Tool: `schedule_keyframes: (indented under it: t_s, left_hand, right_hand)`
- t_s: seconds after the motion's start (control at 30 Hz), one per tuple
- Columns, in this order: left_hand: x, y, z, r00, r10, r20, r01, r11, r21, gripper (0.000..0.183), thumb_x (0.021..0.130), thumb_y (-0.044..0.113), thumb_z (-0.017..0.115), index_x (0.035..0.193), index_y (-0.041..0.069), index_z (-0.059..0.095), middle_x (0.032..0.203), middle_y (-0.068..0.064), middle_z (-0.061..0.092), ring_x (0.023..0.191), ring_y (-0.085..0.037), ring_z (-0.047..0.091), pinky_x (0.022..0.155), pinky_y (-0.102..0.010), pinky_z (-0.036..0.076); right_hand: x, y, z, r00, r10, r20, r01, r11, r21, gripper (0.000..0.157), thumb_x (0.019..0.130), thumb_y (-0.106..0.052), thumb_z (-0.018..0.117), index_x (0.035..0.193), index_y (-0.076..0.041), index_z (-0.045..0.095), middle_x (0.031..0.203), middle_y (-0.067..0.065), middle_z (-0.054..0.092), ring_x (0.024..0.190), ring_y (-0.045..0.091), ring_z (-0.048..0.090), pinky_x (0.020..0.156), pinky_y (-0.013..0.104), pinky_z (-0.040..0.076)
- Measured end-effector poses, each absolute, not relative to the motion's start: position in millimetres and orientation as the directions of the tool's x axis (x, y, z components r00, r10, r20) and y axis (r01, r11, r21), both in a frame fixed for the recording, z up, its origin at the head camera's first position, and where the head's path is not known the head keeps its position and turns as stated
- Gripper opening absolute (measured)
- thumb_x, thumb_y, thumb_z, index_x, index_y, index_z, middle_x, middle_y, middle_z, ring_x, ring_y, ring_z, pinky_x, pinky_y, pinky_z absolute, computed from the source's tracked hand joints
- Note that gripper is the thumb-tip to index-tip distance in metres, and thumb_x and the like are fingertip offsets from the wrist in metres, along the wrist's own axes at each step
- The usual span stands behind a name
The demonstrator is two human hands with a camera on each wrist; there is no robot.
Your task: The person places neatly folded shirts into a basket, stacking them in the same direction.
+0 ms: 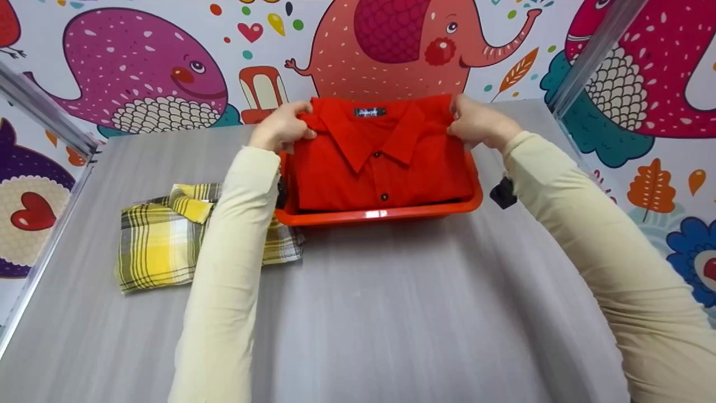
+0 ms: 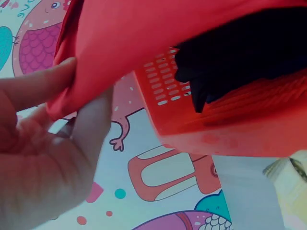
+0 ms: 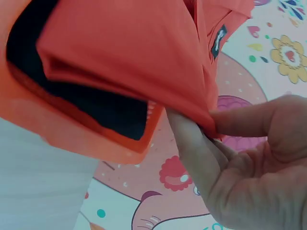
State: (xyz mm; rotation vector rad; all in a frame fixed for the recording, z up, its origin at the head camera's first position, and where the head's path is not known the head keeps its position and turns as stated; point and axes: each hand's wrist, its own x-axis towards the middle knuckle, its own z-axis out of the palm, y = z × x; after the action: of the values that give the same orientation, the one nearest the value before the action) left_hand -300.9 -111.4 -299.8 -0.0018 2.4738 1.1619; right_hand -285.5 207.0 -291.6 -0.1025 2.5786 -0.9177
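A folded red collared shirt (image 1: pixel 347 173) with dark buttons hangs over an orange-red plastic basket (image 1: pixel 386 214), its collar end raised. My left hand (image 1: pixel 285 126) pinches the shirt's upper left corner between thumb and fingers. On the other side, my right hand (image 1: pixel 481 120) pinches the upper right corner. Beneath the shirt, dark folded cloth (image 2: pixel 244 57) lies inside the basket, as both wrist views show; most of it is covered. The basket's slotted wall (image 2: pixel 163 81) shows in the left wrist view.
Left of the basket, a folded yellow plaid shirt (image 1: pixel 159 240) lies on the grey table (image 1: pixel 391 313), partly behind the left sleeve. A small black object (image 1: pixel 503 193) sits near the right forearm. Printed wall panels (image 1: pixel 268 50) and metal posts (image 1: pixel 593 56) border the table.
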Motion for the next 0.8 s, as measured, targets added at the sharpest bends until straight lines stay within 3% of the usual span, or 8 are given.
schedule_keyframes:
  t_s: [0.27, 0.4, 0.57, 0.8]
  left_hand:
    - [-304.1, -108.8, -312.9, -0.916, 0.150, -0.373, -0.163, 0.709, 0.686, 0.044, 0.093, 0.000, 0.054, 0.135, 0.006, 0.043, 0.117, -0.015, 0.042, 0.075, -0.020, 0.041, 0.049, -0.024, 0.042]
    - [-305.3, -105.4, -319.8, -0.932, 0.135, -0.335, -0.148, 0.703, 0.696, 0.047, 0.090, -0.006, 0.053, 0.135, 0.003, 0.044, 0.125, -0.017, 0.042, 0.079, -0.022, 0.041, 0.053, -0.028, 0.041]
    - [-304.9, -103.4, -327.0, -0.950, 0.119, -0.290, -0.122, 0.712, 0.691, 0.048, 0.087, -0.009, 0.050, 0.134, -0.001, 0.045, 0.136, -0.020, 0.040, 0.095, -0.026, 0.039, 0.068, -0.033, 0.040]
    - [-302.5, -107.4, -326.0, -0.951, 0.077, -0.300, -0.152, 0.729, 0.668, 0.049, 0.093, 0.004, 0.048, 0.142, 0.006, 0.040, 0.134, -0.016, 0.043, 0.065, -0.017, 0.040, 0.051, -0.023, 0.039]
  right_hand:
    - [-288.8, 207.5, -310.7, -0.912, -0.223, -0.343, 0.012, 0.823, -0.567, 0.030, 0.096, -0.001, 0.044, 0.122, 0.005, 0.033, 0.104, 0.020, 0.043, 0.079, 0.026, 0.049, 0.058, 0.025, 0.054]
    - [-288.0, 206.6, -321.4, -0.928, -0.219, -0.300, -0.013, 0.827, -0.562, 0.028, 0.094, 0.002, 0.043, 0.121, 0.006, 0.033, 0.103, 0.021, 0.044, 0.087, 0.033, 0.050, 0.071, 0.038, 0.056]
    - [-288.4, 203.9, -335.5, -0.952, -0.219, -0.212, -0.081, 0.853, -0.515, 0.031, 0.091, 0.007, 0.043, 0.121, 0.009, 0.034, 0.105, 0.027, 0.046, 0.098, 0.042, 0.050, 0.093, 0.052, 0.046]
    - [-293.4, 205.0, -344.1, -0.959, -0.214, -0.185, -0.103, 0.873, -0.476, 0.039, 0.091, 0.007, 0.051, 0.126, 0.010, 0.034, 0.112, 0.029, 0.048, 0.103, 0.042, 0.051, 0.096, 0.054, 0.043]
